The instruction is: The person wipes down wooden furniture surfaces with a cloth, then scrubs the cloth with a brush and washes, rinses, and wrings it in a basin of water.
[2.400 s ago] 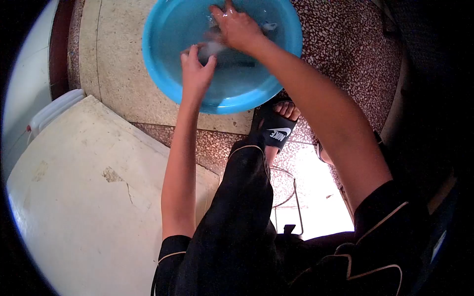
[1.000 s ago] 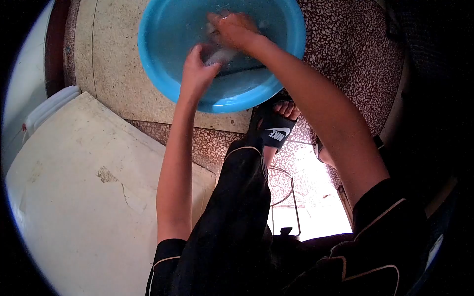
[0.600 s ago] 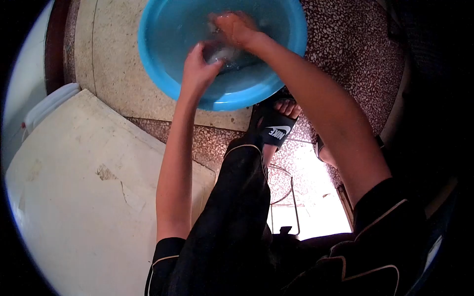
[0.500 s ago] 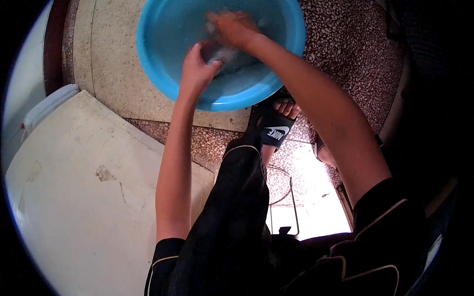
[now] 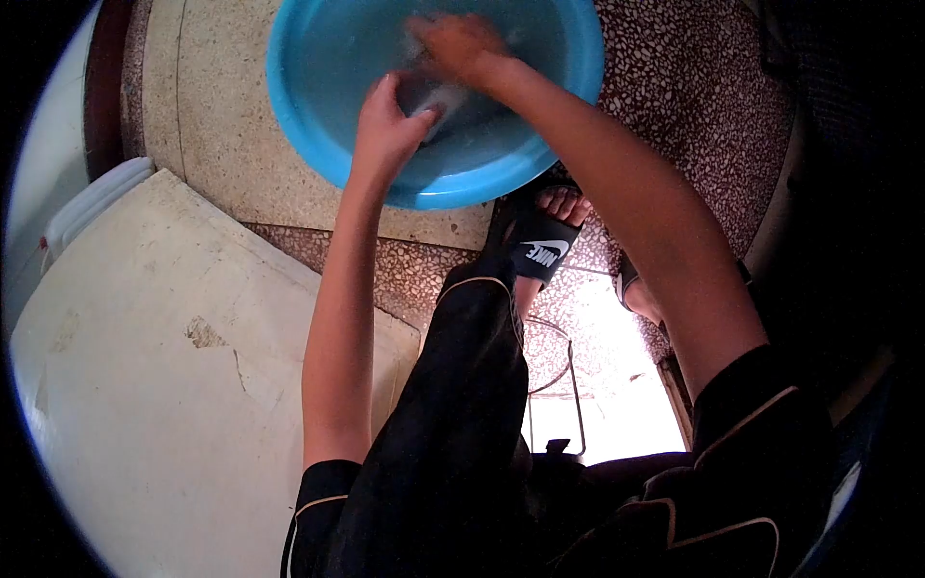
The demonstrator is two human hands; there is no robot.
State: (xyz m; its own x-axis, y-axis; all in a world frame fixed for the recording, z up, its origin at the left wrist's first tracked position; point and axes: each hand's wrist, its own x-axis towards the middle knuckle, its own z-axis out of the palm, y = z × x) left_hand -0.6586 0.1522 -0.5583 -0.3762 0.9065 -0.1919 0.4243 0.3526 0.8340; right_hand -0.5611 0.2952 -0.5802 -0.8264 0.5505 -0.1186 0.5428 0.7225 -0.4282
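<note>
A blue plastic basin [image 5: 434, 198] of cloudy water stands on the floor at the top of the view. My left hand [image 5: 390, 125] reaches into it, thumb and fingers curled round something whitish and dark at the water's surface that I cannot make out. My right hand [image 5: 458, 46] is just beyond and to the right, low over that same wet thing and blurred by motion. Its fingers are too smeared to tell whether they grip anything. Water hides part of what lies between the two hands.
A worn cream-coloured panel [image 5: 145, 366] fills the lower left. My slippered foot [image 5: 544, 236] rests by the basin's near rim. A thin metal frame [image 5: 576, 395] stands near my leg. Speckled terrazzo floor [image 5: 694, 116] spreads to the right.
My right hand has shifted slightly up, still blurred as it moves over the water. My left hand stays almost in place. The basin sits marginally higher in view.
</note>
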